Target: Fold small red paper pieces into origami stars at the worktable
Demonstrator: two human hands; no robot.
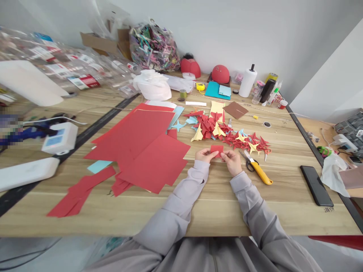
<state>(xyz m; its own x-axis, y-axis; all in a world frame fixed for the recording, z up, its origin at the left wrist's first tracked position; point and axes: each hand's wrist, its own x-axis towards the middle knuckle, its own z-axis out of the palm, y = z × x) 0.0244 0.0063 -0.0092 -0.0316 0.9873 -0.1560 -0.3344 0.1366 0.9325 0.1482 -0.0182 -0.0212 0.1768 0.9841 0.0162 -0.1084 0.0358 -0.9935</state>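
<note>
- Head view: the left hand [202, 155] and right hand [232, 161] both pinch the edges of a small red paper square [217, 150], held flat over the tabletop [227, 206], with no folds visible.
- Finished: a heap of folded red and yellow paper shapes [224, 132] lies just beyond the hands.
- Left: large red paper sheets [147, 151] lie to the left; scissors [248, 161] and a yellow utility knife [262, 177] lie near the right hand.
</note>
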